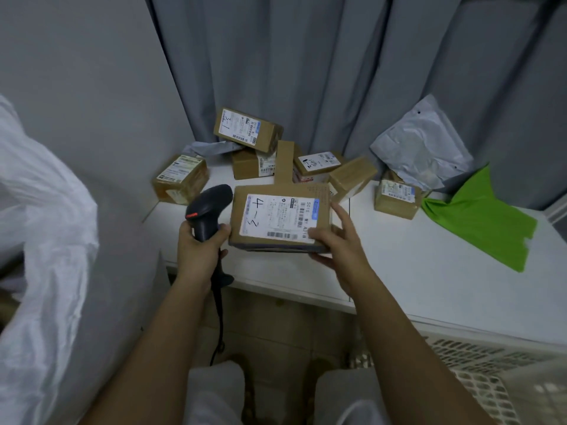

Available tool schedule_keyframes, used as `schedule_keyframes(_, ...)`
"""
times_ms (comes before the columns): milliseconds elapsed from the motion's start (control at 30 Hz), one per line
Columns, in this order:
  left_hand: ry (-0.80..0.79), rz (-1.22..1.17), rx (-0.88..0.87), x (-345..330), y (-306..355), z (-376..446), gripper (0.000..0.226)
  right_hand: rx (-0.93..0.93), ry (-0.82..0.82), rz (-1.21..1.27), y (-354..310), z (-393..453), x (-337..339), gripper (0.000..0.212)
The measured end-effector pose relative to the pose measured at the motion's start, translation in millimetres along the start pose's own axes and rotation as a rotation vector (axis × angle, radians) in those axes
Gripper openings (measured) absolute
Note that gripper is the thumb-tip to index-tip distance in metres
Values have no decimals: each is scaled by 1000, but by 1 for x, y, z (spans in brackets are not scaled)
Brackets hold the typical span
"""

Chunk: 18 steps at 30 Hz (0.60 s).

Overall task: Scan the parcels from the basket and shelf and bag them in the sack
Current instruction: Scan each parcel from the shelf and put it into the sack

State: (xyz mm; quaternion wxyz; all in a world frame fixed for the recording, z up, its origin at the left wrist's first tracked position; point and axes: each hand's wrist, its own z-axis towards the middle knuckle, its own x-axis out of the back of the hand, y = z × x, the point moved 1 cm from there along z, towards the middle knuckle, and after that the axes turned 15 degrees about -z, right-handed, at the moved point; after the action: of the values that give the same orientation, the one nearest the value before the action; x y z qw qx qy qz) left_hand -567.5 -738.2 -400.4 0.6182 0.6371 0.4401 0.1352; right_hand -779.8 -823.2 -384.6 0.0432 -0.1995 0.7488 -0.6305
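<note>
Cardboard parcel marked 4-3 is being held label-up over the desk edge, the right hand pinching its corner while the left hand is gripping a scanner; roughly seven parcels are waiting behind, suggesting most remain, and the white sack is hanging at left.
</note>
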Motion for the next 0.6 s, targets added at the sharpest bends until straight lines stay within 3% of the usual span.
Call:
schedule_keyframes(67, 0, -16, -44, 4, 4, 3, 41, 21, 24, -17, -3, -1, 8, 51)
schedule_keyframes(167, -107, -25, 22, 5, 5, 3, 39, 28, -22, -44, -3, -4, 8, 34)
schedule_keyframes(300, -182, -96, 118, -1, 2, 0, 45, 25, 112, 126, 2, 1, 5, 30)
schedule_keyframes(367, -159, -118, 120, -5, 1, -1, 48, 46, 91, 172, 4, 4, 1, 44)
schedule_keyframes(533, -120, -123, 114, -11, -1, -3, 51, 43, -25, 213, 7, 3, -7, 101)
schedule_keyframes(600, -114, -126, 117, -12, 0, -4, 52, 16, 5, 264, 8, 4, -9, 108)
